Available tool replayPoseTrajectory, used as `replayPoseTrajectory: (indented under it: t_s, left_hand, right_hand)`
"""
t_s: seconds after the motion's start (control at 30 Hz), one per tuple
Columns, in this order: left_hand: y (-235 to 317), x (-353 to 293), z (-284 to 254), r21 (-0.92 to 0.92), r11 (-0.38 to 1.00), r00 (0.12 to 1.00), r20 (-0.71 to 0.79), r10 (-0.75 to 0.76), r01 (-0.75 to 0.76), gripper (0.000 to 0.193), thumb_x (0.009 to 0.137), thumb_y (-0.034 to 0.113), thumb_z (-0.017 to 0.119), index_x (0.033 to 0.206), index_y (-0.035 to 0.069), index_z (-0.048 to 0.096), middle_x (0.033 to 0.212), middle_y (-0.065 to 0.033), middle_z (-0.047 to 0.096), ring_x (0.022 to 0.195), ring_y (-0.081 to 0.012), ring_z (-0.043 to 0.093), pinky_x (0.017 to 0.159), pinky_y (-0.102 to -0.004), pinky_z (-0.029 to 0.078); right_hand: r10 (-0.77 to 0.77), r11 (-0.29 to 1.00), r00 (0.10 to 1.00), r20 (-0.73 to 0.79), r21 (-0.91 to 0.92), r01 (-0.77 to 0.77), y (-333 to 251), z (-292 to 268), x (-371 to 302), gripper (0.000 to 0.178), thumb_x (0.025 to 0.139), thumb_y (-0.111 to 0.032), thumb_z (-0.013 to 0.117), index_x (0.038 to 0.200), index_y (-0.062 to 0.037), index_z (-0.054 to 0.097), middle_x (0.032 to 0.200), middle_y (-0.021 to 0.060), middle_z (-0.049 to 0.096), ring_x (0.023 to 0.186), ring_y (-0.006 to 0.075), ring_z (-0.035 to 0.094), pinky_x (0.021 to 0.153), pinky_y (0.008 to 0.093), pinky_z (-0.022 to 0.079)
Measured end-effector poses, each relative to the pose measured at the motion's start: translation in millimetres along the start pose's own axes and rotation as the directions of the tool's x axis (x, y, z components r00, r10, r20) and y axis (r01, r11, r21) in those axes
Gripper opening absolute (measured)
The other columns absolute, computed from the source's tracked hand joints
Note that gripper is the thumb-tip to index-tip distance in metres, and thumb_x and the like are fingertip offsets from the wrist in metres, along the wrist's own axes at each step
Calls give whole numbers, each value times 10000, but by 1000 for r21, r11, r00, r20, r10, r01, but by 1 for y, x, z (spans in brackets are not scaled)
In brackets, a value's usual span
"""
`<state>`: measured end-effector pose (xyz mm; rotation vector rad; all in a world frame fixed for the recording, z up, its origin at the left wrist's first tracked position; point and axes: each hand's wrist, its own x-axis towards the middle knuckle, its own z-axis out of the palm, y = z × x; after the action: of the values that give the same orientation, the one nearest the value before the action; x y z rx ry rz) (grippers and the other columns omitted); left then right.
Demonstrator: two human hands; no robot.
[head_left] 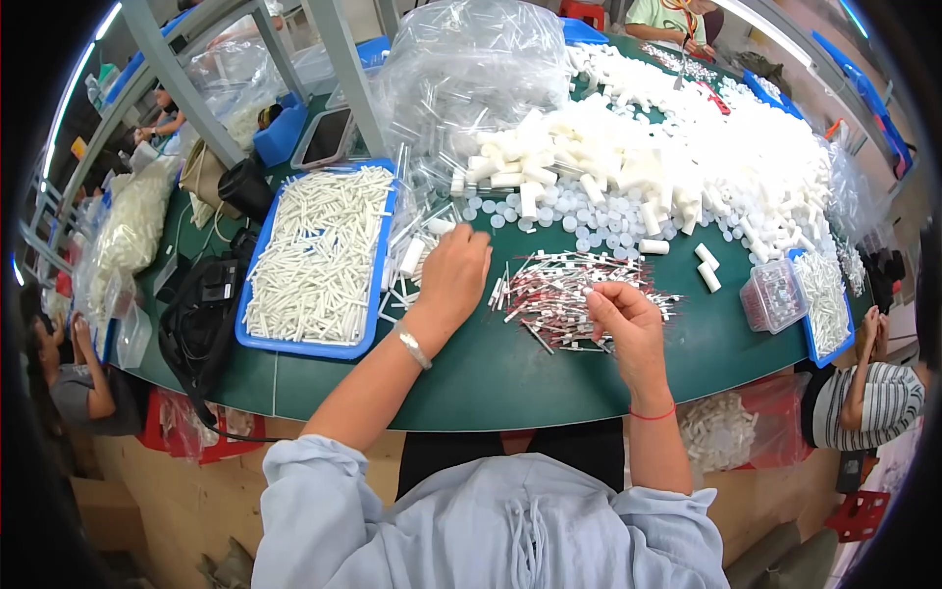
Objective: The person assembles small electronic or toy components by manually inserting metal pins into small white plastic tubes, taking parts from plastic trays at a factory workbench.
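My left hand reaches forward over loose clear tubes and white cylinders, beside the blue tray. Its fingers are curled together, right by a short white cylinder; what they pinch, if anything, is hidden. A second white cylinder lies tilted just left of that hand. My right hand is closed in a pinch, with a small white piece at thumb and fingertip. It hovers at the near side of a pile of thin red-and-white sticks on the green table.
White thin tubes fill the blue tray. Behind the sticks spread translucent discs and a big heap of white cylinders. A clear plastic bag bulges at the back. To the right are a clear box and another blue tray. Co-workers sit around.
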<state>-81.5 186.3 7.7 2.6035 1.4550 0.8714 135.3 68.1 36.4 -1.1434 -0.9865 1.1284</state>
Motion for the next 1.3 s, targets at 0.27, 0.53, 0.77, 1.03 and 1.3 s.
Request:
replayPoseTrajectory:
  t_s: [0.27, 0.53, 0.77, 1.03, 1.3]
  left_hand:
    - [-23, 50, 47, 146, 975, 985, 44, 165, -170, 100, 803, 0, 552, 902, 5, 561, 897, -163, 577, 872, -324, 591, 741, -392, 512]
    - [25, 20, -5, -744, 522, 894, 439, -88, 416, 359, 854, 118, 652, 1171, -30, 575, 974, -75, 614, 799, -128, 639, 750, -252, 498]
    - [74, -24, -41, -770, -150, 780, 626, 6, 620, 323, 902, 120, 647, 1194, -11, 601, 974, -50, 661, 847, -104, 623, 804, -246, 523]
    - [77, -38, -37, -840, -118, 828, 542, -146, 529, 268, 925, 183, 643, 1106, -14, 663, 1012, -69, 675, 761, -96, 621, 742, -236, 537]
    - [68, -42, -37, -765, -356, 797, 598, -86, 536, 348, 949, 157, 598, 1240, -26, 541, 1107, -114, 638, 857, -109, 626, 808, -231, 533]
  right_hand:
    - [-53, 984, 998, -22, -172, 48, -4, 4, -1, 174, 891, -134, 680, 990, 8, 702, 768, -21, 602, 617, 36, 505, 546, 192, 415]
    - [21, 994, 1000, -20, -111, -24, -8, -5, -8, 198, 906, -180, 665, 935, 14, 693, 747, -16, 595, 622, 36, 506, 544, 197, 431]
    - [68, 992, 997, 34, 104, -71, -11, 16, -15, 148, 906, -140, 631, 869, 0, 665, 700, -6, 586, 621, 57, 519, 564, 224, 452]
    - [73, 997, 997, 21, -6, -73, -9, 15, -31, 167, 882, -155, 665, 843, 8, 667, 701, -22, 579, 616, 40, 494, 560, 204, 406]
    - [78, 997, 997, -17, -16, -79, -18, 11, -41, 138, 855, -120, 671, 799, 5, 659, 674, -4, 580, 598, 68, 507, 566, 220, 424]
